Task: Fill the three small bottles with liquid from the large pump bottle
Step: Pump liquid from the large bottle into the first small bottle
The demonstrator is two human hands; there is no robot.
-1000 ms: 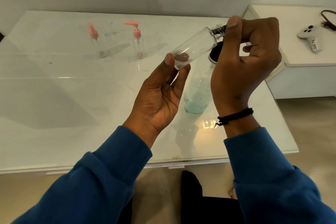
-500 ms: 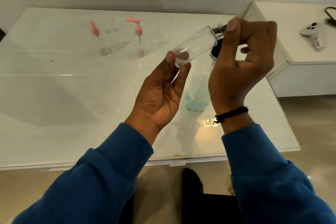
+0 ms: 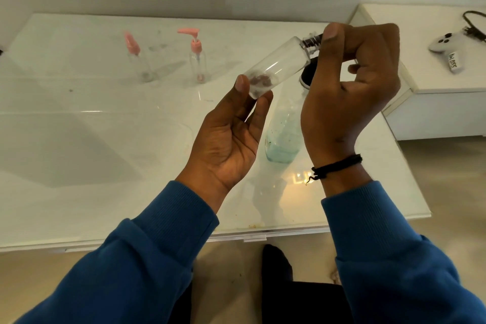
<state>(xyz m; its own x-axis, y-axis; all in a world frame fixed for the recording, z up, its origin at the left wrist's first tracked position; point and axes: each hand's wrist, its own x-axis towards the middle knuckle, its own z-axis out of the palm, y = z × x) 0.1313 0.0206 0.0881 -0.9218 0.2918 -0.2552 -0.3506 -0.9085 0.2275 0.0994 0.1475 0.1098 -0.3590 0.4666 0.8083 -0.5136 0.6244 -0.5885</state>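
I hold a small clear bottle [image 3: 276, 67] tilted above the table. My left hand [image 3: 231, 134] pinches its base between thumb and fingertips. My right hand [image 3: 349, 87] has its thumb and curled fingers around the bottle's threaded neck and dark cap [image 3: 313, 41]. Behind my right hand stands the large bottle [image 3: 284, 134] with pale blue-green liquid low inside; its black top is mostly hidden. Two more small clear bottles stand at the back of the table: one with a pink spray cap [image 3: 136, 60], one with a pink pump [image 3: 197, 58].
The white glass-topped table [image 3: 92, 152] ends near my lap. A lower white cabinet [image 3: 420, 71] stands to the right, with a white game controller [image 3: 447, 47] and a black cable [image 3: 473, 26] on it.
The hands and the held bottle stay almost where they were. My right hand's fingers have shifted slightly around the cap.
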